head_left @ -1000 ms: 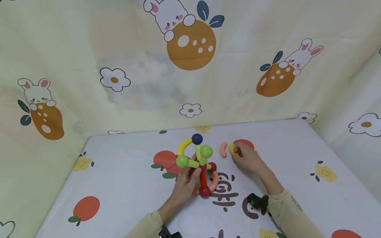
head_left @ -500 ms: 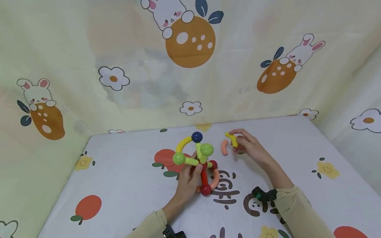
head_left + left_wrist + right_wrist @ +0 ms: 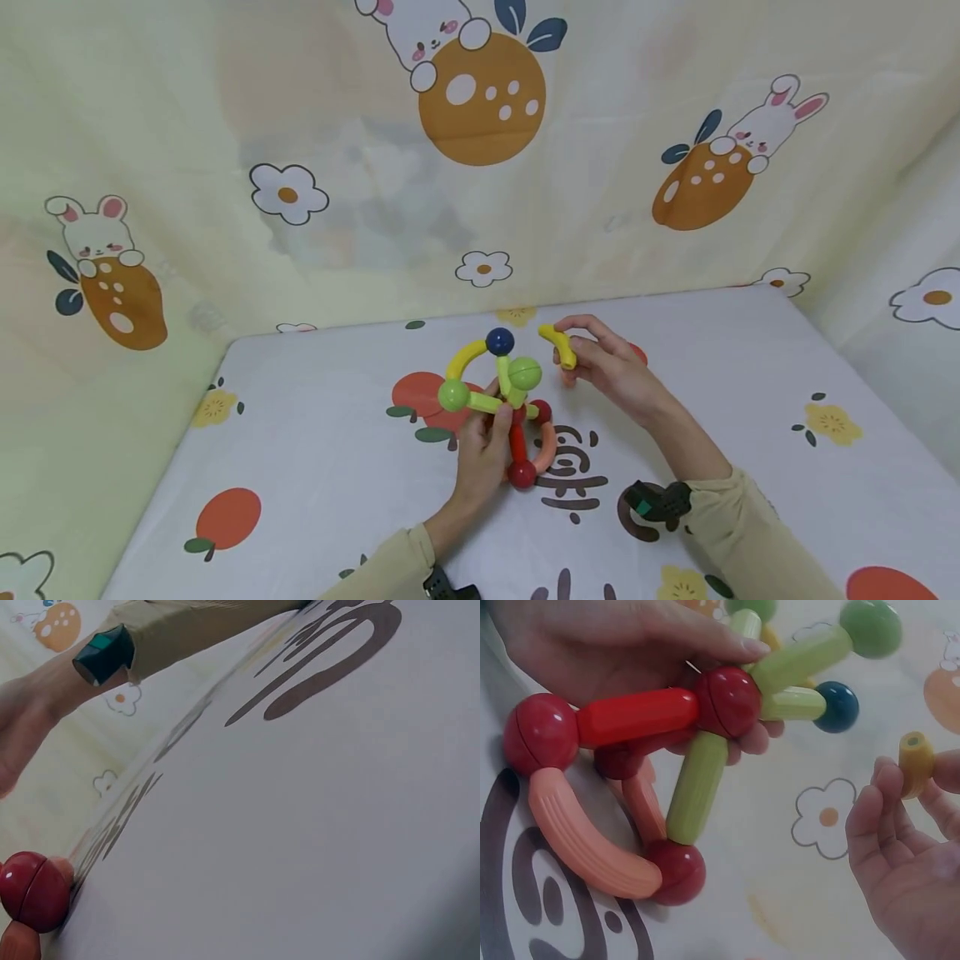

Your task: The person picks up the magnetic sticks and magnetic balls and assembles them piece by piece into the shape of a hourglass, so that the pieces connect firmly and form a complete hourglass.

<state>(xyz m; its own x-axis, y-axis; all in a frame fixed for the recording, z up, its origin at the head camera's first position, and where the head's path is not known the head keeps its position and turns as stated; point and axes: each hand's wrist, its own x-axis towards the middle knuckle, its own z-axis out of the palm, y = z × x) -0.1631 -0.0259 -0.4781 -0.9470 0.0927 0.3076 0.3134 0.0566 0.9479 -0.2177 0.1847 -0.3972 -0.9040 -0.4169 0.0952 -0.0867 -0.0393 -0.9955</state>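
My left hand (image 3: 480,458) grips a magnetic ball-and-stick model near its middle red ball (image 3: 727,701). Light green sticks and a red stick (image 3: 637,718) spread from that ball. Green balls (image 3: 524,373), a blue ball (image 3: 499,341) and a yellow curved stick (image 3: 462,357) form its upper side. Lower down, salmon curved sticks (image 3: 592,840) join red balls (image 3: 676,871). To the right of the model, my right hand (image 3: 618,371) pinches a loose yellow curved stick (image 3: 559,347) in the air, apart from it. In the left wrist view only a red ball (image 3: 36,891) of the model shows clearly.
A loose salmon curved stick (image 3: 567,379) lies on the printed white tablecloth (image 3: 322,467), mostly hidden behind the right hand. A patterned curtain (image 3: 360,233) hangs behind the table. Dark wrist cameras (image 3: 660,502) sit on both wrists.
My right hand has lifted the yellow curved stick off the table and carried it left toward the model, turning it. The left hand keeps its grip with little movement.
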